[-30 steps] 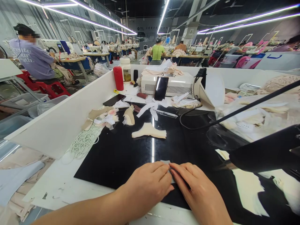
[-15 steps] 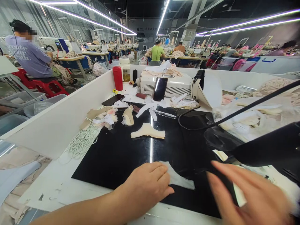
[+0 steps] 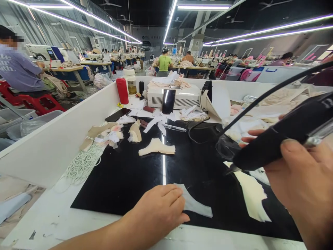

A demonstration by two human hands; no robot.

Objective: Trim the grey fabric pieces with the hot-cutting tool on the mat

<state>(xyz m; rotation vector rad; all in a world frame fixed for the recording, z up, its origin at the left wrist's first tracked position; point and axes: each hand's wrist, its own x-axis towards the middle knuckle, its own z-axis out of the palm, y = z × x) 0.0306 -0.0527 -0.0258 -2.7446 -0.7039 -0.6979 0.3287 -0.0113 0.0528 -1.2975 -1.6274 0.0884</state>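
Note:
My left hand (image 3: 162, 208) rests at the near edge of the black mat (image 3: 125, 180), fingers pressed together over the left end of a pale grey fabric piece (image 3: 197, 203). The rest of that piece lies flat to the right of the fingers. My right hand (image 3: 299, 173) is closed round a thick black hand tool with a cord and pointed metal tip (image 3: 267, 140). Its tip points down left, just over a cream fabric piece (image 3: 252, 196) on the mat's right side. Further back on the mat lies a small cream stack of cut pieces (image 3: 156, 146).
Coiled pale cord (image 3: 82, 165) and fabric scraps (image 3: 109, 133) lie at left. A pen (image 3: 174, 127), phone (image 3: 168, 101), white slotted machine (image 3: 187, 97) and red bottle (image 3: 122, 91) stand or lie behind. A low white wall (image 3: 59, 132) borders the table; co-workers sit beyond.
My right hand has taken hold of the black tool and lifted it, uncovering the cream piece at right. My left hand stays on the grey piece. The view has shifted slightly right.

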